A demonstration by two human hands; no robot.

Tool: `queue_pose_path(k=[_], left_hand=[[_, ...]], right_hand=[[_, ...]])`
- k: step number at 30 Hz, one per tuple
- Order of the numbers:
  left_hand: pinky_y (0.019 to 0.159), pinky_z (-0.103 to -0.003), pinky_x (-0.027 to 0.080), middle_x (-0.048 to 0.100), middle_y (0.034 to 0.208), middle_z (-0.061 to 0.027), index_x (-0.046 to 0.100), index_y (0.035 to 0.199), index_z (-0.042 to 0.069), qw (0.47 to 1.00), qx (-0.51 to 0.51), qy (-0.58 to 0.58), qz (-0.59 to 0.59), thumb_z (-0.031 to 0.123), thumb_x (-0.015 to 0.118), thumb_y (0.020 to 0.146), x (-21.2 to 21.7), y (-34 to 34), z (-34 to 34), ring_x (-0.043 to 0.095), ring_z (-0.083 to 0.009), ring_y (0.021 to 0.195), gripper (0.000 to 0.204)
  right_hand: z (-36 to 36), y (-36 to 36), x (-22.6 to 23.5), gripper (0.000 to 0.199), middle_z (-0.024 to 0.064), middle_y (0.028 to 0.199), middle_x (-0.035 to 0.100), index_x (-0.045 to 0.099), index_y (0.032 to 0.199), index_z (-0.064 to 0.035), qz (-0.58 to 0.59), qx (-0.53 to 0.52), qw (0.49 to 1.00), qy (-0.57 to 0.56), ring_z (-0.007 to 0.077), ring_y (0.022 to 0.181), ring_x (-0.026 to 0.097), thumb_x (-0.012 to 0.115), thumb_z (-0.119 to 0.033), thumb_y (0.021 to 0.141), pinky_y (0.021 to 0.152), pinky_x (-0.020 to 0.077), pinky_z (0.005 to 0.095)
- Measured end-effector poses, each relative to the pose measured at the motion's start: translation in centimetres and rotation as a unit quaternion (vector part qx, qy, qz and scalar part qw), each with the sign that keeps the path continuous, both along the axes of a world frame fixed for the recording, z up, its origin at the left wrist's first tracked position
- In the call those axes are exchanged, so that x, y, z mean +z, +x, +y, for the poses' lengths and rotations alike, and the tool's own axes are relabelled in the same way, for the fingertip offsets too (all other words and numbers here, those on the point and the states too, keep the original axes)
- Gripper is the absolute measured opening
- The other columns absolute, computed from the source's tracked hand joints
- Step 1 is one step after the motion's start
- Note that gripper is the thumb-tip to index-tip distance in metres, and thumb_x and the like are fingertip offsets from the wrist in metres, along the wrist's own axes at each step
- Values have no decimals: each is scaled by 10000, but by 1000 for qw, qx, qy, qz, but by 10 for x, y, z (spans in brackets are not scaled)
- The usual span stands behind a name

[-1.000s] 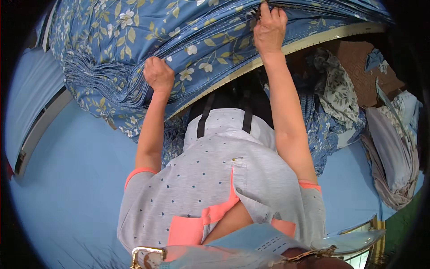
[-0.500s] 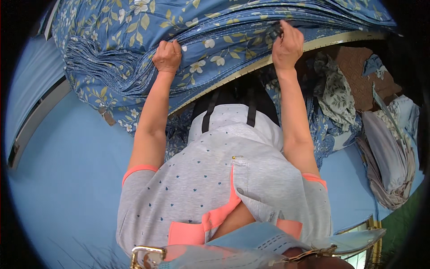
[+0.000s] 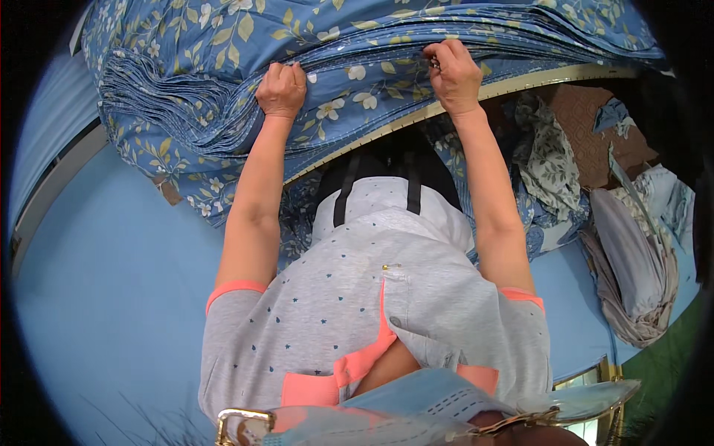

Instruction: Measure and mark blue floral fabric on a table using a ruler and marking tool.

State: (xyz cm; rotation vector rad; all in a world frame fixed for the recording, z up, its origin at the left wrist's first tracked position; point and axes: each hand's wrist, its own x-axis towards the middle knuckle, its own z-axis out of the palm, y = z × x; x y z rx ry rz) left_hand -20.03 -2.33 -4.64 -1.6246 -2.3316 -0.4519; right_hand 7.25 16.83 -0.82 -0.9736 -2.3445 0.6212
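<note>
Blue floral fabric (image 3: 238,33) with white flowers and green leaves lies in a thick stack of layered edges across the far side. My left hand (image 3: 281,91) is closed on the fabric's edges, knuckles up, left of centre. To the right, my right hand (image 3: 455,78) is pinched over the same layers, with a small dark object (image 3: 434,64) partly showing at its fingertips. Too little of that object shows to name it. Most fingertips of both hands are hidden.
A pale curved table edge with ruler-like marks (image 3: 394,126) runs below the fabric. Under it, at right, are crumpled leaf-print cloth (image 3: 547,160), brown fabric (image 3: 587,137) and a grey cloth bundle (image 3: 628,253). The floor (image 3: 126,297) is light blue.
My right hand has moved left along the fabric layers, and the dark object has gone with it. My left hand stays at nearly the same spot on the fabric.
</note>
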Motion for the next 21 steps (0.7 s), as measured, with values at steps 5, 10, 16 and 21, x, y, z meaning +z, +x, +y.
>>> queue_pose_path(k=[5,10,16,21], left_hand=[[497,-398,476,539,697,-54,534,630,118,1000,3,5,-2,217,658,907,1,2,1,595,-275,582,319],[497,-397,477,541,700,-54,529,630,118,1000,-1,5,-11,226,657,909,-1,2,-1,598,-276,587,326],[484,-397,471,548,713,-57,522,637,122,1000,0,-3,29,215,660,901,3,-1,0,591,-279,575,313],[490,-402,468,551,718,-58,515,636,116,1000,-3,-1,13,195,661,898,-4,-1,1,595,-284,587,310]], right_hand=[[2,6,-6,235,66,857,599,624,915,-113,-17,23,999,17,284,806,633,702,16,735,662,520,395],[-15,40,-7,187,97,851,603,593,887,-89,10,-49,998,-27,313,768,619,735,-51,772,633,505,401],[-48,123,-21,172,103,855,619,638,942,-69,-95,-144,980,-100,279,733,637,751,-74,812,647,523,366],[-42,54,13,305,72,892,629,684,1092,-86,61,-130,979,-142,181,753,628,802,-62,812,675,518,283]])
